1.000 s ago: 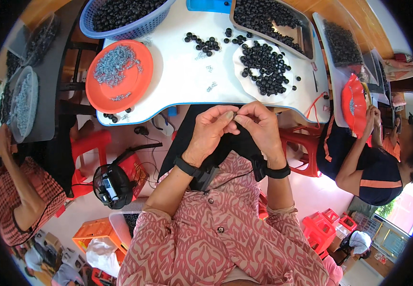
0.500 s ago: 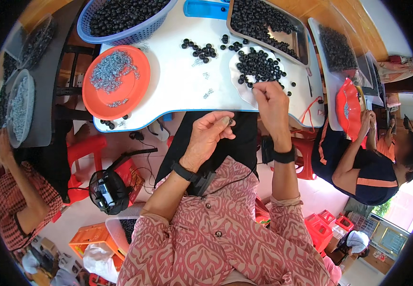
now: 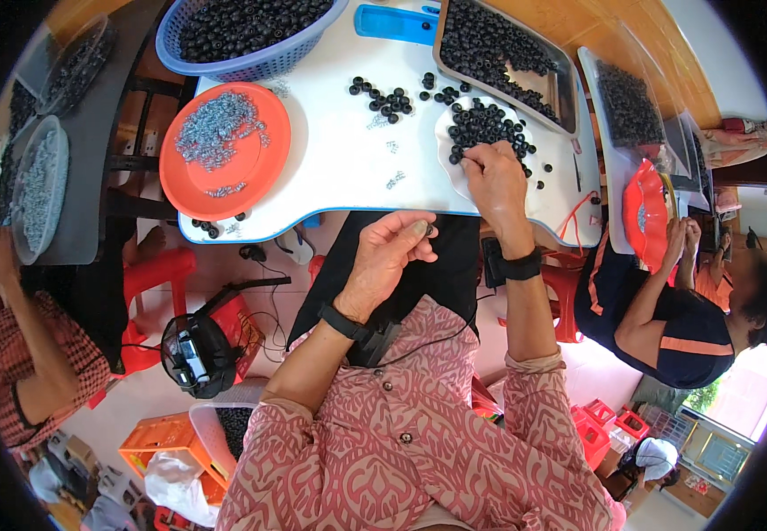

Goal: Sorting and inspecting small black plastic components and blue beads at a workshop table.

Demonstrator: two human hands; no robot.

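Observation:
My left hand (image 3: pixel 391 258) is held above my lap, just off the table's near edge. Its thumb and fingers pinch a small dark round piece (image 3: pixel 431 232). My right hand (image 3: pixel 497 188) reaches over the near side of a white scalloped plate (image 3: pixel 444 152). Its fingertips are pressed together at the plate's edge; whether a piece is between them is hidden. Black bead-like round pieces with centre holes (image 3: pixel 487 126) are heaped on the plate, and a few lie loose to its right.
An orange-red plate (image 3: pixel 264 181) of small shiny clear-grey parts (image 3: pixel 214 133) stands at left. Behind are a blue basket (image 3: pixel 268 62) and a metal tray (image 3: pixel 569 97), both with black pieces. Loose black pieces (image 3: pixel 392 106) lie mid-table. Co-workers sit on both sides.
My right hand has shifted slightly left along the plate's near side. My left hand stays nearly in place with its dark piece. The whole view has moved a little.

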